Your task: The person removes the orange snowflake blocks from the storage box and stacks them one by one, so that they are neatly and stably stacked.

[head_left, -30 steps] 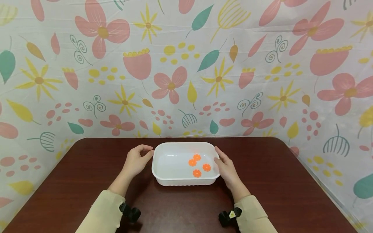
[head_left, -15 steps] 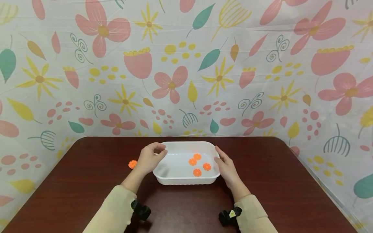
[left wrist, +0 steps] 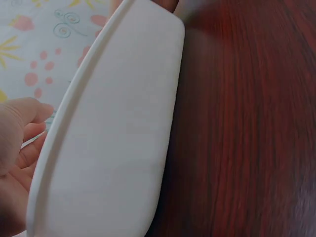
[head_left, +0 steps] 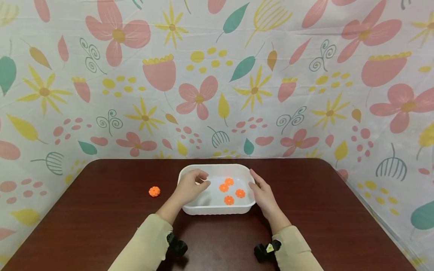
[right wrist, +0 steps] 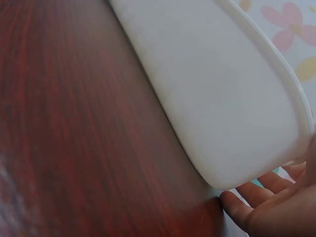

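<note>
A white rectangular plastic basin (head_left: 217, 209) sits near the back middle of the table. Several orange flower-shaped discs (head_left: 228, 200) lie in its right half. Over the basin's left half is my left hand (head_left: 190, 185), thumb and fingers curved with a gap between them and nothing seen in it. In the left wrist view that hand (left wrist: 19, 133) shows beyond the basin's near rim. My right hand (head_left: 263, 194) grips the basin's right end, thumb at the rim. Its fingers (right wrist: 256, 195) lie along the outside of that end in the right wrist view.
Left of the basin, an orange flower-shaped piece (head_left: 154, 191) lies on the dark red wooden table (head_left: 101, 210). A flower-patterned curtain (head_left: 217, 135) hangs right behind the table's back edge.
My left hand has moved right, from beside the basin's left rim to over its inside. The orange piece left of the basin, hidden earlier, has come into sight. My right hand stays put.
</note>
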{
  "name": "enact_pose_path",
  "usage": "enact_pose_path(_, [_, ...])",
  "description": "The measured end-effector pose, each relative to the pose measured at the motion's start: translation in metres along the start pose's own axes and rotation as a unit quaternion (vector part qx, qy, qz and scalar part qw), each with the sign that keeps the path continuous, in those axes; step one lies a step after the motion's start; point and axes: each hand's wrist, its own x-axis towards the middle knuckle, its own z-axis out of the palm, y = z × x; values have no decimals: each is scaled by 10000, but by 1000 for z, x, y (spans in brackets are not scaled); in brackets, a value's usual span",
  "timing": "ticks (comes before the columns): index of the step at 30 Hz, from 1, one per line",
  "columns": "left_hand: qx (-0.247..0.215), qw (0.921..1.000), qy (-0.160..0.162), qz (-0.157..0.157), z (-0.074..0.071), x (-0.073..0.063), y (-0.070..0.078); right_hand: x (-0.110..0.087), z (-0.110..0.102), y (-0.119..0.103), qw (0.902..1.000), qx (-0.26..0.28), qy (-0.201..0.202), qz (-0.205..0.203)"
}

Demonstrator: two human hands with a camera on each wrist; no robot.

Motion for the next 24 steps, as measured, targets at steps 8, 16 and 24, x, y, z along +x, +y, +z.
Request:
enact_pose_path(8, [42,9992,-380,67,15,4,3,-1,0,-1,10000,-2,-20,-11])
enact_pose_path(16, [-53,9965,-834,12,32,12,11,0,-2,-1,10000,-40,-31,-52])
enact_pose_path(24, [260,9910,-1295,-210,50,18,18,1,-1,0,9999,-35,-56,-87])
